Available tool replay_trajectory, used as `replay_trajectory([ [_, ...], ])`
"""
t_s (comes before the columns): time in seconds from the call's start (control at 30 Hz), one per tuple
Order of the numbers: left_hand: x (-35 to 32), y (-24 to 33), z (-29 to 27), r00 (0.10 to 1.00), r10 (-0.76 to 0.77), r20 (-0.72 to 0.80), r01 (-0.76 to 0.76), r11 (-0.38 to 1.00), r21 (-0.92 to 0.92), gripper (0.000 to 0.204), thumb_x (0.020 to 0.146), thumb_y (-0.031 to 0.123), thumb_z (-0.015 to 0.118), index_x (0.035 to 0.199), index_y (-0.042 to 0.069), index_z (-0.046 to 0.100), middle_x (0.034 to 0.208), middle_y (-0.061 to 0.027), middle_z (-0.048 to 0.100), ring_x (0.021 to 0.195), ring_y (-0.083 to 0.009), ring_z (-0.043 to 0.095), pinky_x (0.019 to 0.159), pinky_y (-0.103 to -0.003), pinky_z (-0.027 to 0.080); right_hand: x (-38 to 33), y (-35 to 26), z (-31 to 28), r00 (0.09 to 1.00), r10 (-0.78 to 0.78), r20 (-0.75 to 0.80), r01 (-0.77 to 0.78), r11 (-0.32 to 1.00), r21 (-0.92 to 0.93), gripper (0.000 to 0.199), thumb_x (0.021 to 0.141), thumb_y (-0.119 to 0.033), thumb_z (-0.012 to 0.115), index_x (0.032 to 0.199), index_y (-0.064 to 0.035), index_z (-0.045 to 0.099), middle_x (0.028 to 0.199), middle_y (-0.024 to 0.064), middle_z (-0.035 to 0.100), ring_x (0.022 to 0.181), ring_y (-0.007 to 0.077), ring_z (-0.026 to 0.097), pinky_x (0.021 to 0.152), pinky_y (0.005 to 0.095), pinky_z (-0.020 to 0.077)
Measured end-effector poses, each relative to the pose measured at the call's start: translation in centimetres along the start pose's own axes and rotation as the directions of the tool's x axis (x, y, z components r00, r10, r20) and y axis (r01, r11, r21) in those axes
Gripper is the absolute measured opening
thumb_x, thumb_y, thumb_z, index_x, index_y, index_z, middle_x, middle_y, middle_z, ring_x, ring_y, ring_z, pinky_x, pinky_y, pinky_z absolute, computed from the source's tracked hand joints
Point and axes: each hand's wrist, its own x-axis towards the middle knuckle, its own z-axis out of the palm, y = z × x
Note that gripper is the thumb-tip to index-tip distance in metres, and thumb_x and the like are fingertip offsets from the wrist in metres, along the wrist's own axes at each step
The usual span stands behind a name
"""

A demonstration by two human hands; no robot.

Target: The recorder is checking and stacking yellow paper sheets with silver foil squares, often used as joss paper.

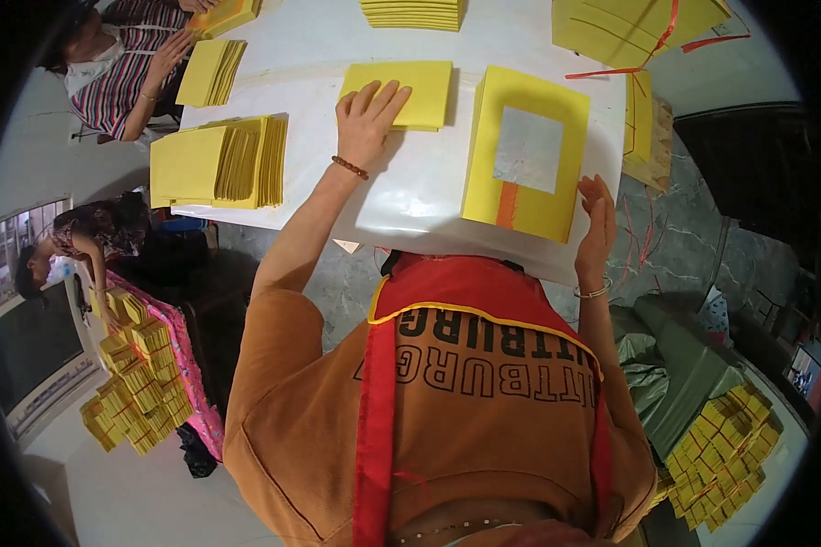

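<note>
Two yellow paper stacks lie at upper centre: our left hand presses flat, fingers spread, on the small stack; our right hand, open, touches the foil-faced stack, its long axis running up-frame on the white table.

- The left hand lies flat on a small paper stack at upper centre of the table.
- Right of it lies a larger stack; the right hand touches its right edge.
- A fanned stack lies at the table's left edge.
- More stacks lie along the top.
</note>
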Motion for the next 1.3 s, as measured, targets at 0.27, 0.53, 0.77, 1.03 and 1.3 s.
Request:
replay_trajectory([
  [0.27, -1.9, -1.6, 2.8, 0.973, -0.009, 0.233, 0.002, 1.000, 0.032, 0.057, 0.072, 0.010, 0.064, 0.126, 0.020, 0.048, 0.126, -0.0042, 0.051, 0.117, -0.0256, 0.044, 0.095, -0.046, 0.031, 0.0, 0.2, 0.5, 0.997, 0.022, 0.072, -0.016, 0.997, -0.080, 0.037, 0.098, -0.025, 0.038, 0.118, 0.0004, 0.055, 0.115, 0.0103, 0.059, 0.111, 0.0177, 0.051, 0.097, 0.0316, 0.0354],
  [0.53, -0.6, -1.5, 2.4, 0.969, -0.080, 0.232, 0.085, 0.996, -0.013, 0.056, 0.072, 0.009, 0.063, 0.125, 0.018, 0.049, 0.127, -0.0043, 0.050, 0.116, -0.0250, 0.045, 0.094, -0.047, 0.032, 0.2, 0.5, 0.7, 0.998, 0.050, 0.038, -0.048, 0.998, -0.050, 0.032, 0.097, -0.020, 0.040, 0.111, 0.0031, 0.057, 0.108, 0.0105, 0.060, 0.104, 0.0172, 0.054, 0.094, 0.0282, 0.0378],
  [0.77, -2.3, -1.6, 4.0, 0.911, -0.098, 0.400, 0.124, 0.992, -0.037, 0.063, 0.074, 0.006, 0.058, 0.133, 0.017, 0.040, 0.139, -0.0065, 0.038, 0.125, -0.0276, 0.035, 0.101, -0.049, 0.025, 0.4, 0.9, 0.9, 0.997, 0.074, 0.036, -0.074, 0.997, -0.020, 0.032, 0.097, -0.020, 0.040, 0.111, 0.0028, 0.057, 0.107, 0.0104, 0.060, 0.103, 0.0170, 0.054, 0.093, 0.0284, 0.0379],
  [1.03, -2.6, -2.8, 4.2, 0.779, -0.105, 0.618, 0.263, 0.950, -0.169, 0.072, 0.077, 0.031, 0.052, 0.142, 0.018, 0.024, 0.150, -0.0086, 0.016, 0.136, -0.0300, 0.014, 0.108, -0.051, 0.011, 0.9, 1.9, 0.4, 0.997, 0.014, 0.081, -0.008, 0.997, -0.080, 0.023, 0.092, -0.013, 0.051, 0.111, -0.0012, 0.057, 0.105, 0.0073, 0.060, 0.101, 0.0147, 0.054, 0.089, 0.0267, 0.0397],
  [1.3, -0.3, -2.0, 1.8, 0.834, -0.053, 0.549, 0.184, 0.965, -0.186, 0.068, 0.076, 0.033, 0.057, 0.138, 0.015, 0.034, 0.146, -0.0126, 0.024, 0.134, -0.0313, 0.021, 0.106, -0.051, 0.015, 1.3, 2.2, 0.1, 0.991, -0.044, 0.127, 0.063, 0.987, -0.145, 0.025, 0.086, -0.012, 0.059, 0.110, -0.0064, 0.059, 0.103, 0.0040, 0.061, 0.099, 0.0146, 0.055, 0.086, 0.0296, 0.0409],
])
